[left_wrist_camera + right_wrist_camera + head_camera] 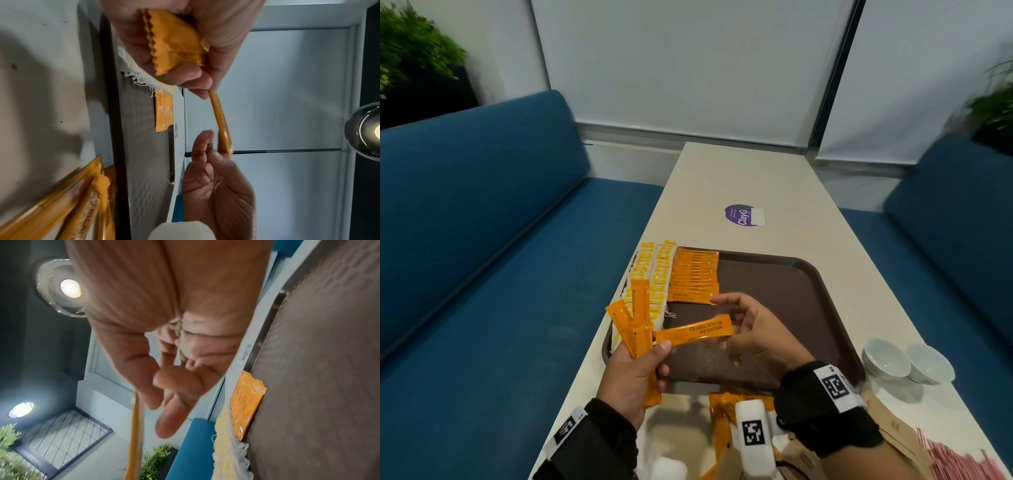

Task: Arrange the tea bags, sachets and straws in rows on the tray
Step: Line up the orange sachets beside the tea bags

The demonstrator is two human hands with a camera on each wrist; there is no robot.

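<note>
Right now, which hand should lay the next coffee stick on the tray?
Right. The right hand is at the free end of the single sachet, over the tray beside the sachet row; the left hand grips a bundle of sachets.

We take this for a café or lounge booth: a blue upholstered bench (482,212) left of our left hand (631,373), a second bench (945,219) right of our right hand (756,334), a long pale surface (756,178) between, white roller blinds (688,68) beyond the hands, potted plants (410,44) behind the benches, round ceiling lights (69,287).

"AMERICAN BLACK COFFEE" on sachet (695,331); "ClayG" on sticker (739,214)
</note>
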